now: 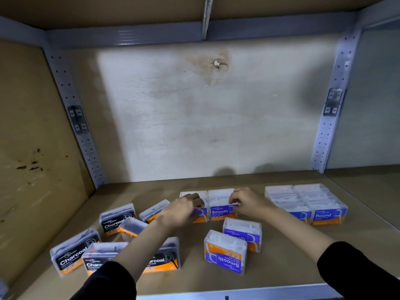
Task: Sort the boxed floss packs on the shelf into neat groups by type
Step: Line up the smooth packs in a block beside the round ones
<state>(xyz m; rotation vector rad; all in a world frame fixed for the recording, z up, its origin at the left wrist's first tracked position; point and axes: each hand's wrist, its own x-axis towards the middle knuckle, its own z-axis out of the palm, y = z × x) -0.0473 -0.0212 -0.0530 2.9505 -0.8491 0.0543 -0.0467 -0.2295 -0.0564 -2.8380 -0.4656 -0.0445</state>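
Two purple Smooth floss boxes stand side by side mid-shelf. My left hand (184, 210) grips the left Smooth box (200, 213), covering most of its label. My right hand (249, 202) holds the right edge of the right Smooth box (219, 210). Two more Smooth boxes (225, 254) lie loose in front, one with its label upside down. Several black Charcoal boxes (73, 252) are scattered at the front left, some under my left forearm. Two blue Round boxes (328, 210) sit together at the right.
The brown shelf board (303, 256) has a metal front lip (238, 292). Perforated grey uprights (82, 135) stand at both back corners. The stained back wall (205, 115) lies well behind the boxes, with bare board in between.
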